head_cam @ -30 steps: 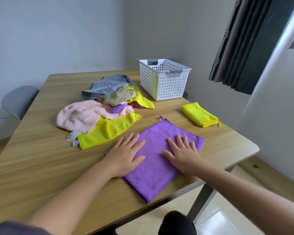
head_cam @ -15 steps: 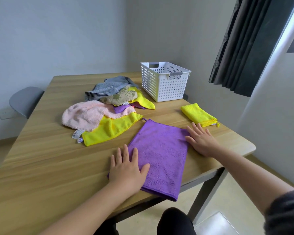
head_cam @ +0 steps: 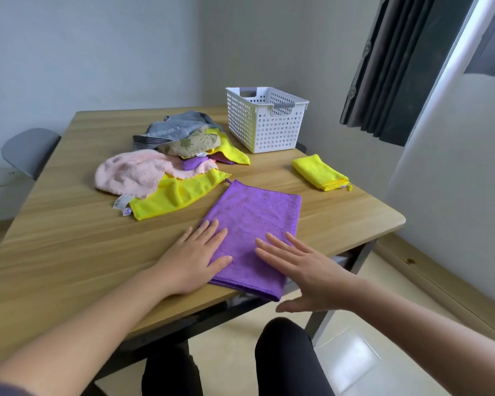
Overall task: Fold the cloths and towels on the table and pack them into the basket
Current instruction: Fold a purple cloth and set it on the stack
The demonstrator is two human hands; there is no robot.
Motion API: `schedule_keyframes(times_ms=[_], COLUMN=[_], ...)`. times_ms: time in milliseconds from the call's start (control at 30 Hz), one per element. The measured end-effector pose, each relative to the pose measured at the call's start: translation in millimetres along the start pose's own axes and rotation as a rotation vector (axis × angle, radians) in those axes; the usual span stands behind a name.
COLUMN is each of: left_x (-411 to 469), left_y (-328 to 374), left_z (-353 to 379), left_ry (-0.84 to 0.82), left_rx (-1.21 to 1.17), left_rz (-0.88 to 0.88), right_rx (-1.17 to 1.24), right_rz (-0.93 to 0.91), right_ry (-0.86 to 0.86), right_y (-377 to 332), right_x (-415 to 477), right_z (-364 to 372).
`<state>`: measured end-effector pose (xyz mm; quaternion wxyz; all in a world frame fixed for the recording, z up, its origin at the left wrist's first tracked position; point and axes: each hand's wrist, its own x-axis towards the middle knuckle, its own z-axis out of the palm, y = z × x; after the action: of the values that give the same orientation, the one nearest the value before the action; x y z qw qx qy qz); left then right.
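- Shows a light wooden desk (head_cam: 69, 238) in the corner of a pale-walled room, with a dark curtain (head_cam: 397, 67) at the right and a grey chair (head_cam: 29, 150) beyond the far left side.
- Places a white perforated basket (head_cam: 266, 124) upright at the far right of the desk.
- Heaps unfolded cloths just left of the basket: a grey towel (head_cam: 177, 128) at the back, a pink towel (head_cam: 135, 172) and a yellow cloth (head_cam: 172, 198) nearer.
- Sets a folded yellow cloth (head_cam: 319, 172) alone near the right edge, apart from the basket.
- Lays the purple cloth (head_cam: 255, 218), folded to a long rectangle, at the front, near end reaching the desk's rim.
- Presses the left hand (head_cam: 192, 258) flat, fingers straight, on the cloth's near left corner, heel on bare wood.
- Spreads the right hand (head_cam: 306, 270) open, fingers straight, over the cloth's near right edge, thumb past the rim; cannot tell whether touching.
- Leaves bare wood along the desk's left half and between the purple cloth and the folded yellow one.
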<state>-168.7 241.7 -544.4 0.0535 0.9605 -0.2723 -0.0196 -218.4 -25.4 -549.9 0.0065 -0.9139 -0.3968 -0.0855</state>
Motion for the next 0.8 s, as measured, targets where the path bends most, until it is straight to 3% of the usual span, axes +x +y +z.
schedule_keyframes(times_ms=[67, 133, 333, 500, 633, 800], left_x=[-2, -5, -26, -30, -36, -30], left_y=[2, 2, -8, -19, -15, -17], left_z=[0, -5, -28, -23, -31, -12], left_ry=[-0.01, -0.06, -0.195, 0.1, 0.168, 0.384], left_rx=[-0.012, -0.052, -0.197, -0.354, -0.477, -0.519], left_rz=[0.001, 0.016, 0.162, 0.126, 0.141, 0.176], right_rx=[-0.105, -0.033, 0.559, 0.814, 1.02, 1.064], right_rz=[-0.057, -0.064, 0.233, 0.385, 0.457, 0.477], right_ry=[0.03, 0.091, 0.204, 0.195, 0.273, 0.272], right_y=[-4, -8, -19, -11, -9, -6], right_x=[5, 8, 4, 9, 11, 14], right_z=[5, 9, -16, -36, -44, -42])
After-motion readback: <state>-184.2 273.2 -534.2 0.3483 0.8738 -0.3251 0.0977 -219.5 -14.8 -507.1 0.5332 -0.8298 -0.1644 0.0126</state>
